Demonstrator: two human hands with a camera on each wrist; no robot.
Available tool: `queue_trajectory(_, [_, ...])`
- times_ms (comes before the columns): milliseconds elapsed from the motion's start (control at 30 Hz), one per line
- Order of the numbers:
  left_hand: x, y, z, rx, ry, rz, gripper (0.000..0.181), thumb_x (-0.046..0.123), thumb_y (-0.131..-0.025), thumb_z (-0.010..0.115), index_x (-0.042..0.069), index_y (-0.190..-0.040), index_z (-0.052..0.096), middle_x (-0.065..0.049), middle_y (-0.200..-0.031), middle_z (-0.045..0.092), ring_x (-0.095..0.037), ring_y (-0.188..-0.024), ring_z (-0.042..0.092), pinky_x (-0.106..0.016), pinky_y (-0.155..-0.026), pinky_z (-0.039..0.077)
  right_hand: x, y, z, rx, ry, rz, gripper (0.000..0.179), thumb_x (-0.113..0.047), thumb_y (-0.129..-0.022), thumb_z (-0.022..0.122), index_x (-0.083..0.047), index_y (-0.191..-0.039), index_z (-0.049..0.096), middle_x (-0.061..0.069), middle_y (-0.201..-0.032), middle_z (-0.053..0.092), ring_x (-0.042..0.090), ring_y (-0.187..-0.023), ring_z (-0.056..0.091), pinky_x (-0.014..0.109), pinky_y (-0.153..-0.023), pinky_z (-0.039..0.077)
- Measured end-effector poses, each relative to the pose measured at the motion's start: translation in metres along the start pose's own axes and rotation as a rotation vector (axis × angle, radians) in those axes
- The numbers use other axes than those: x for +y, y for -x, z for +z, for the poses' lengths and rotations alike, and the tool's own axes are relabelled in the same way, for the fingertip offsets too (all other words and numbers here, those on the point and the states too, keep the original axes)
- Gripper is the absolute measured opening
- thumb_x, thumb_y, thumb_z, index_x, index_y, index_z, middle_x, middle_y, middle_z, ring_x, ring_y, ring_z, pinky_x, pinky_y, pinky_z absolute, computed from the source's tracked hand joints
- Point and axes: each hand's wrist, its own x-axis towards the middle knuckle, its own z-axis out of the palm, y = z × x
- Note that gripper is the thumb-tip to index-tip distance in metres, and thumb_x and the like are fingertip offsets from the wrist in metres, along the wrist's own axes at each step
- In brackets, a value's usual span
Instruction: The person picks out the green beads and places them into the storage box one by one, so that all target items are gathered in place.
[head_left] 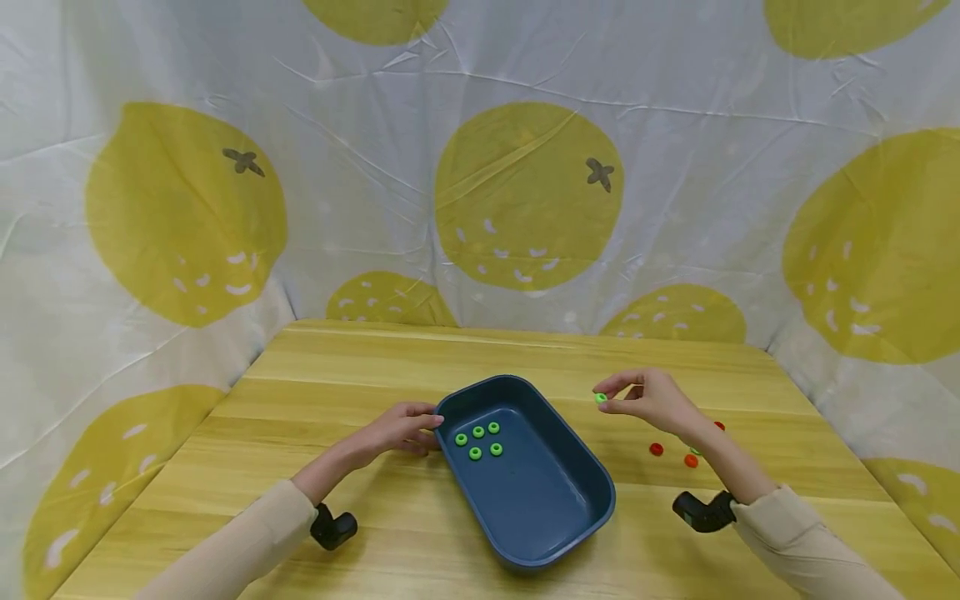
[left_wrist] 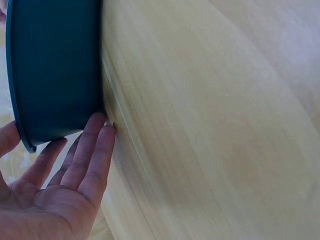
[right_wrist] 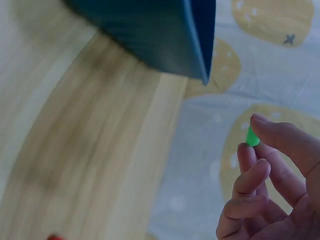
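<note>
A dark blue rectangular tray (head_left: 540, 508) stands at an angle on the table. Several small green ring beads (head_left: 478, 432) lie on its floor, toward the far left end. At that left corner my left hand (head_left: 397, 429) holds the rim, the thumb over the edge and the fingers against the outer wall (left_wrist: 55, 75). To the right of the tray, above the table, my right hand (head_left: 645, 400) pinches one green ring bead (right_wrist: 252, 137) between thumb and fingertip. The other right fingers are bent and hold nothing.
Near my right forearm lie a red bead (head_left: 656, 448), an orange-red bead (head_left: 691, 460), a partly covered green bead (head_left: 696, 451) and another red bead (head_left: 720, 426). The wooden table (head_left: 360, 358) ends at a fabric backdrop (head_left: 360, 200) with yellow fruit prints.
</note>
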Motion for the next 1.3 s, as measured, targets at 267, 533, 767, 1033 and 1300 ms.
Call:
queue_trajectory(267, [-0.004,-0.004,0.001,0.008,-0.002,-0.012,0.052,0.028,-0.098,0.047,-0.009,-0.134,0.041,-0.025,-0.124,0.059,-0.030,-0.104,0.066,-0.043,-0.088,0.053,-0.024,-0.024,0.019,-0.026,-0.008,-0.064,0.026,-0.024,-0.081,0.072,-0.010,-0.103,0.071,0.010,-0.094,0.068,0.015,-0.063,0.061,0.024,-0.056,0.047])
queue_trajectory(533, [-0.003,-0.004,0.001,-0.001,-0.002,-0.009,0.052,0.028,-0.098,0.047,-0.009,-0.134,0.042,-0.025,-0.124,0.059,-0.030,-0.104,0.066,-0.043,-0.089,0.053,-0.047,-0.045,0.041,-0.042,0.022,-0.153,0.024,-0.021,-0.080,0.074,-0.009,-0.100,0.072,0.008,-0.091,0.070,0.011,-0.064,0.062,0.024,-0.057,0.050])
queue_trajectory(767, [-0.001,-0.004,0.000,0.006,-0.003,-0.016,0.051,0.027,-0.098,0.047,-0.009,-0.134,0.041,-0.026,-0.123,0.060,-0.030,-0.103,0.067,-0.043,-0.088,0.054,-0.055,-0.063,0.066,-0.074,0.071,-0.238,0.019,-0.014,-0.080,0.073,-0.005,-0.096,0.073,0.008,-0.088,0.072,0.015,-0.070,0.062,0.021,-0.059,0.050])
queue_trajectory(1033, [-0.002,-0.004,0.000,0.007,0.005,-0.019,0.053,0.027,-0.098,0.047,-0.010,-0.136,0.039,-0.027,-0.125,0.058,-0.032,-0.105,0.065,-0.045,-0.090,0.053,-0.052,-0.075,0.094,-0.146,0.239,-0.298,0.013,-0.008,-0.077,0.074,-0.003,-0.090,0.073,0.006,-0.084,0.073,0.016,-0.076,0.066,0.017,-0.062,0.050])
queue_trajectory(1300, [0.000,-0.001,0.000,0.004,0.005,-0.009,0.051,0.026,-0.098,0.047,-0.009,-0.134,0.041,-0.027,-0.124,0.059,-0.032,-0.105,0.066,-0.045,-0.089,0.053,-0.052,-0.076,0.115,-0.229,0.341,-0.223,0.011,-0.003,-0.076,0.073,-0.003,-0.088,0.073,0.008,-0.084,0.070,0.016,-0.075,0.061,0.026,-0.066,0.053])
